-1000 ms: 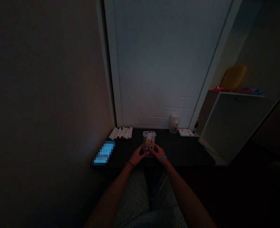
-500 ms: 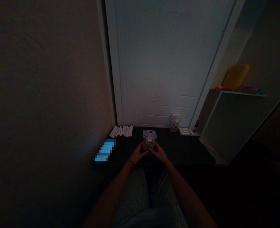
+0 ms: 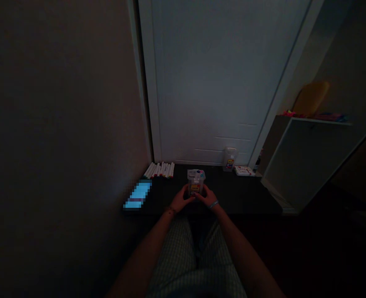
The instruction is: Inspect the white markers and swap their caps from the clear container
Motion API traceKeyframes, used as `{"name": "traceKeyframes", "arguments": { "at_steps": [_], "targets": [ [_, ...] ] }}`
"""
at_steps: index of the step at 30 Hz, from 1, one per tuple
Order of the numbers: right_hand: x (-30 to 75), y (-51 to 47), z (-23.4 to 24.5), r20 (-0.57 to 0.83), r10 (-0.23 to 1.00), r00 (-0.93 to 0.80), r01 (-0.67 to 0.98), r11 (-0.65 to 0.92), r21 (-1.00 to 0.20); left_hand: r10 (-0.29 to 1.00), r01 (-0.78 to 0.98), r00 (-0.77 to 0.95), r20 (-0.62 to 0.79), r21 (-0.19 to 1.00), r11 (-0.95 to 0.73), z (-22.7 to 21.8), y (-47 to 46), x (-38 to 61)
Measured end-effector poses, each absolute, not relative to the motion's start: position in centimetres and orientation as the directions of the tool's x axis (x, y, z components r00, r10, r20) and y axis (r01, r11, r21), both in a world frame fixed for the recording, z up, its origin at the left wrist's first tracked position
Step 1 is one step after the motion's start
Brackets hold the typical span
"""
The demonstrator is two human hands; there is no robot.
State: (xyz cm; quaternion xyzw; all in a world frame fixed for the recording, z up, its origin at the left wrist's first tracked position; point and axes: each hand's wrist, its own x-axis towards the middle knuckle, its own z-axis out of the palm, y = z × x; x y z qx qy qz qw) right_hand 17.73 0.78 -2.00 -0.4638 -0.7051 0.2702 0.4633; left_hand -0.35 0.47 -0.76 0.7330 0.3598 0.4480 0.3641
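A clear plastic container (image 3: 196, 179) with a yellow and red label stands upright near the front of the dark tabletop (image 3: 241, 194). My left hand (image 3: 181, 199) wraps its left side, and my right hand (image 3: 208, 197) wraps its right side. Both thumbs press on the front, close to the label. A few coloured spots show at the container's top; the dim light hides what they are. Behind and to the left, several white markers (image 3: 160, 170) with coloured ends lie side by side.
A glowing, pixelated phone-shaped screen (image 3: 138, 195) lies at the left edge. At the back right stand a second clear container (image 3: 229, 159), a white flat pack (image 3: 244, 170) and a dark bottle (image 3: 258, 163). A cabinet (image 3: 307, 161) rises to the right, and a white door (image 3: 208, 82) behind.
The view has shifted very slightly. Both hands keep the same hold on the container, and nothing else has visibly moved.
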Motion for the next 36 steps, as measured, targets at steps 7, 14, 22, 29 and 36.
{"name": "traceKeyframes", "arguments": {
  "at_steps": [7, 14, 22, 29, 36],
  "targets": [
    [17.6, 0.0, -1.1, 0.412, 0.893, -0.179, 0.366, 0.45, -0.815, 0.859, 0.223, 0.333, 0.389, 0.853, -0.472, -0.8, 0.4, -0.3],
    [17.4, -0.2, -0.8, 0.4, 0.9, -0.172, 0.382, 0.435, -0.815, 0.855, 0.23, 0.344, 0.389, 0.848, -0.478, -0.5, 0.2, -0.4],
    [17.4, -0.4, -0.6, 0.385, 0.907, -0.169, 0.393, 0.42, -0.818, 0.86, 0.278, 0.339, 0.382, 0.833, -0.479, 0.0, -0.2, -0.4],
    [17.5, -0.2, -0.7, 0.373, 0.914, -0.159, 0.433, 0.404, -0.806, 0.867, 0.285, 0.322, 0.38, 0.834, -0.472, -0.5, 0.2, -0.5],
    [17.5, -0.3, -0.8, 0.375, 0.913, -0.162, 0.411, 0.408, -0.815, 0.884, 0.301, 0.302, 0.357, 0.844, -0.444, -0.1, 0.0, -0.4]
  ]
}}
